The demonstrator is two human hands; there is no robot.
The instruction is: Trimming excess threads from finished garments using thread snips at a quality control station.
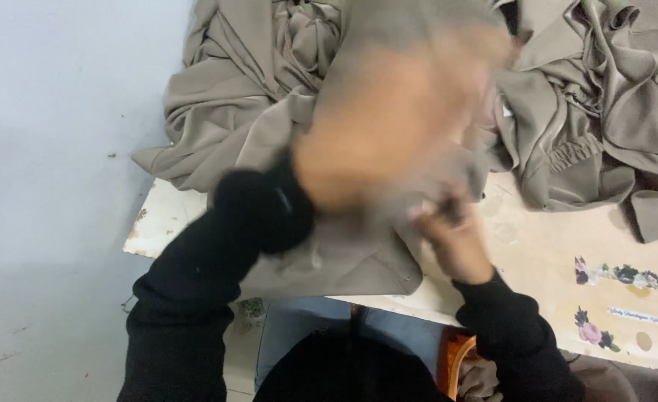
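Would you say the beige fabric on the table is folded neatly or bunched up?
Bunched up: the beige fabric lies in crumpled heaps with deep creases across the table.

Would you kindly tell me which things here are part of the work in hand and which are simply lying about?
In hand:
- left hand, blurred, raised over the cloth
- right hand, pinching the cloth
- beige cloth piece at the table edge

Lying about:
- beige fabric heap on the right
- flower stickers on the table
- orange seat below

a small white oblong label [636, 315] lies among flower stickers [627, 275] on the table's right edge.
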